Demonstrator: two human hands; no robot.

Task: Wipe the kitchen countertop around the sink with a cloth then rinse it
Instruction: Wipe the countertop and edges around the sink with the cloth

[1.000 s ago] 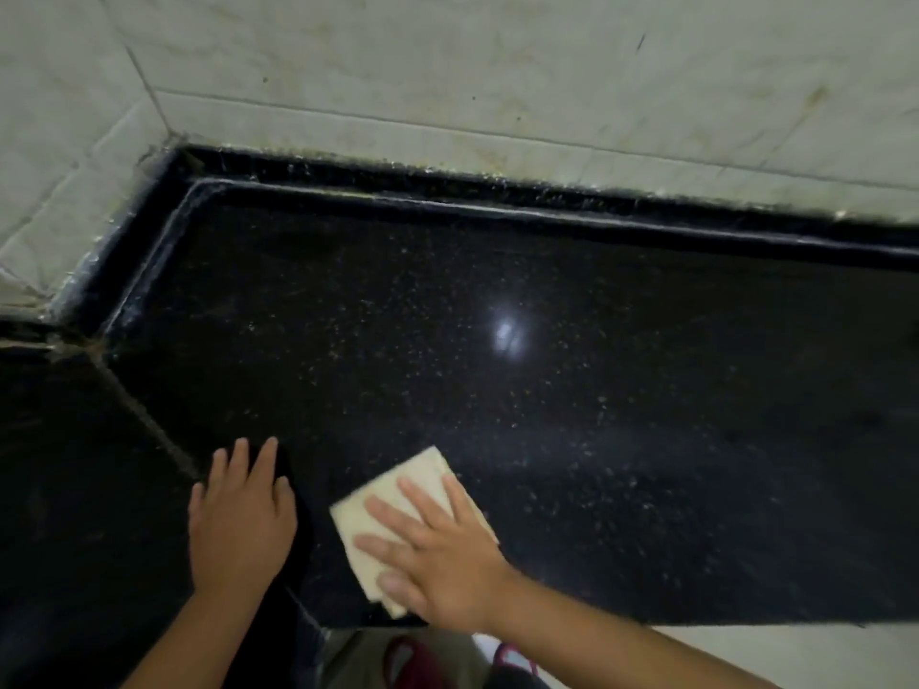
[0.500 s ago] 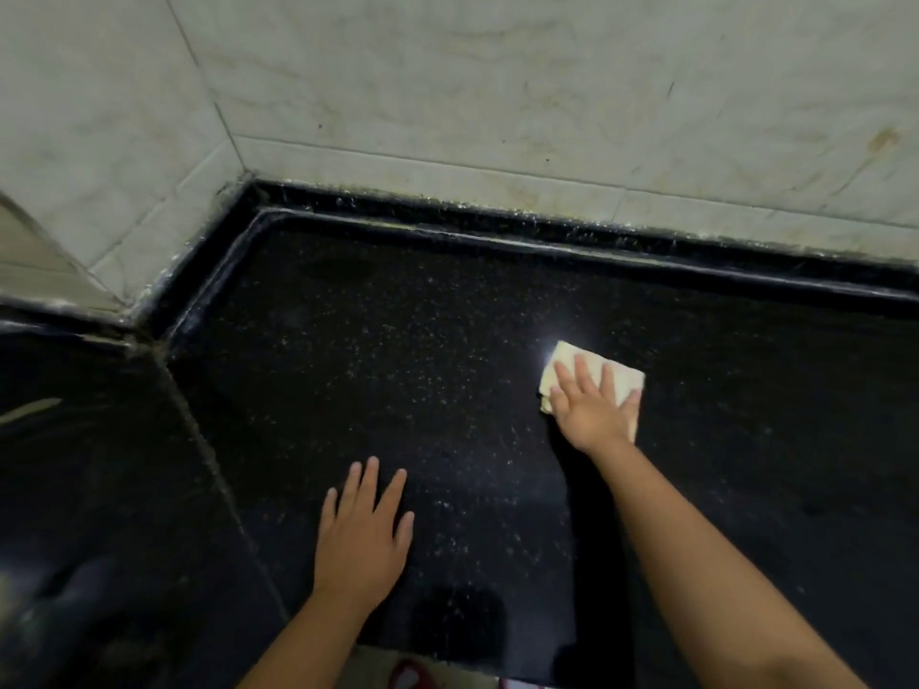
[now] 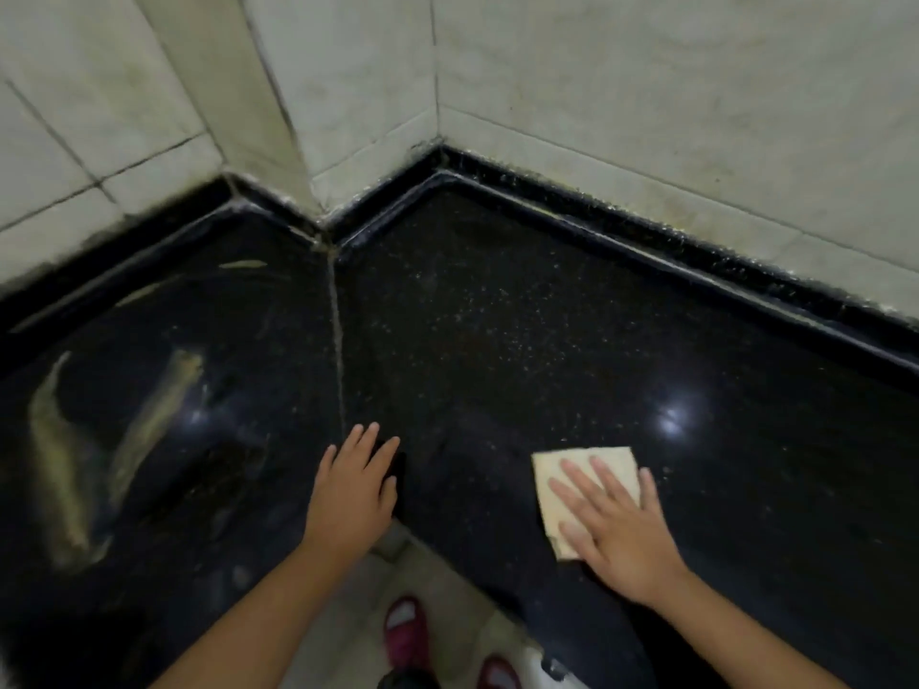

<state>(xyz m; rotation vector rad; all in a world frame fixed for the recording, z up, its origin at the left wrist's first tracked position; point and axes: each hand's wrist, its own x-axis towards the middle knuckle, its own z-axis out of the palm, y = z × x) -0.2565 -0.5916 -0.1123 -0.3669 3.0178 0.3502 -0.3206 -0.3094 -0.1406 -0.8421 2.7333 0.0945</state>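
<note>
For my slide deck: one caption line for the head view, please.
Right hand presses a folded cloth flat on the black countertop; left hand rests beside it.

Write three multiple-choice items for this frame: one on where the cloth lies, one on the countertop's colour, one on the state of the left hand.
1. Where is the cloth?
A. Under the right hand
B. Under the left hand
C. Against the wall tiles

2. What colour is the countertop?
A. White
B. Speckled black
C. Red

3. How is the left hand?
A. Gripping the cloth
B. Raised clear of the counter
C. Flat on the counter, fingers straight

Answers:
1. A, the right hand lies flat on it.
2. B, it is dark and glossy with pale flecks.
3. C, the fingers lie extended and hold nothing.
</note>
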